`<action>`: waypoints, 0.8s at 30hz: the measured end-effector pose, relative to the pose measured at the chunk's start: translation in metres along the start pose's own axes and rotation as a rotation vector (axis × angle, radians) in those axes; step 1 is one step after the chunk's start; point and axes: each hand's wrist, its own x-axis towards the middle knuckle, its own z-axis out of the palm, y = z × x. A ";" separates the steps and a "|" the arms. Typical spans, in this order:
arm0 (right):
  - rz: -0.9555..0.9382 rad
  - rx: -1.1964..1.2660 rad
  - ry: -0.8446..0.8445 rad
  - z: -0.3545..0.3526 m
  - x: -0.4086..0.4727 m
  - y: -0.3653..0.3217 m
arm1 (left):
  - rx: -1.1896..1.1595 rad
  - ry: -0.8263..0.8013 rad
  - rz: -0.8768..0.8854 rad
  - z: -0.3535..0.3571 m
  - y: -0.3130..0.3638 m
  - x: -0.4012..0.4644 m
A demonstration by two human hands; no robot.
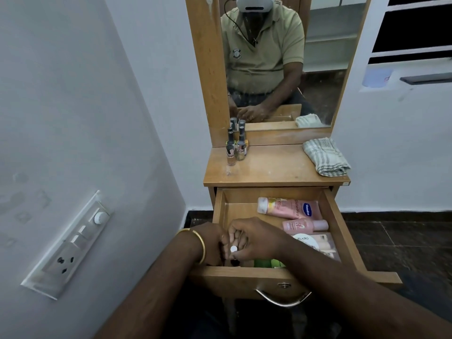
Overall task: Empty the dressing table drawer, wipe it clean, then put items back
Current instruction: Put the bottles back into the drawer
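Note:
The wooden drawer (340, 216) is pulled open below the dressing table top (274, 167). Inside lie a pink Vaseline tube (288, 207), a smaller pink bottle (304, 225), a clear pouch marked zudio (315, 243) and something green (269, 263) at the front. Both hands meet in the drawer's left front part. My left hand (210, 243), with a gold bangle at the wrist, and my right hand (256, 238) close together around a small item with a white round cap (234, 248). Most of that item is hidden by the fingers.
Two nail polish bottles (236, 149) stand at the table top's back left, and a folded checked cloth (325, 156) lies at its right. A mirror (281, 59) rises behind. A wall with a switch panel (71, 245) is close on the left. Dark floor lies to the right.

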 end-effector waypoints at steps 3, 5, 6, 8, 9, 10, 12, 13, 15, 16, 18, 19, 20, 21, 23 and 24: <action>0.030 0.035 -0.043 0.000 0.000 -0.001 | 0.024 -0.040 -0.015 -0.002 0.003 0.002; 0.068 0.063 -0.090 0.001 0.000 -0.001 | 0.044 -0.078 -0.028 -0.004 0.005 0.003; 0.094 0.084 -0.110 0.001 0.000 -0.001 | 0.055 -0.093 -0.037 -0.005 0.006 0.004; 0.130 0.113 -0.137 0.001 -0.001 0.000 | 0.090 -0.116 -0.043 -0.007 0.008 0.004; 0.141 0.118 -0.154 0.000 -0.001 0.001 | 0.099 -0.127 -0.039 -0.009 0.008 0.003; 0.155 0.126 -0.179 0.000 -0.001 0.001 | 0.088 -0.130 -0.033 -0.010 0.008 0.002; 0.188 0.155 -0.229 0.000 -0.002 0.001 | -0.009 -0.101 -0.026 -0.015 0.003 -0.002; 0.204 0.181 -0.240 0.001 -0.002 0.002 | -0.091 -0.065 -0.030 -0.018 -0.002 -0.003; 0.228 0.255 -0.247 0.001 -0.001 0.002 | -0.268 0.059 -0.006 -0.024 -0.013 -0.005; 0.239 0.291 -0.255 0.001 -0.001 0.003 | -0.350 0.148 0.020 -0.027 -0.019 -0.005; 0.252 0.335 -0.282 0.001 0.000 0.003 | -0.469 0.365 0.060 -0.029 -0.029 0.000; 0.255 0.344 -0.293 0.002 0.001 0.004 | -0.534 0.489 0.072 -0.029 -0.031 0.005; 0.257 0.351 -0.300 0.002 0.002 0.005 | -0.630 0.612 0.076 -0.030 -0.031 0.010; 0.259 0.358 -0.305 0.002 0.003 0.006 | -0.749 0.727 0.072 -0.030 -0.029 0.016; 0.256 0.373 -0.312 0.001 0.003 0.007 | -0.974 0.908 0.060 -0.035 -0.020 0.027; 0.253 0.374 -0.316 0.001 0.003 0.008 | -1.036 0.968 0.057 -0.040 -0.014 0.032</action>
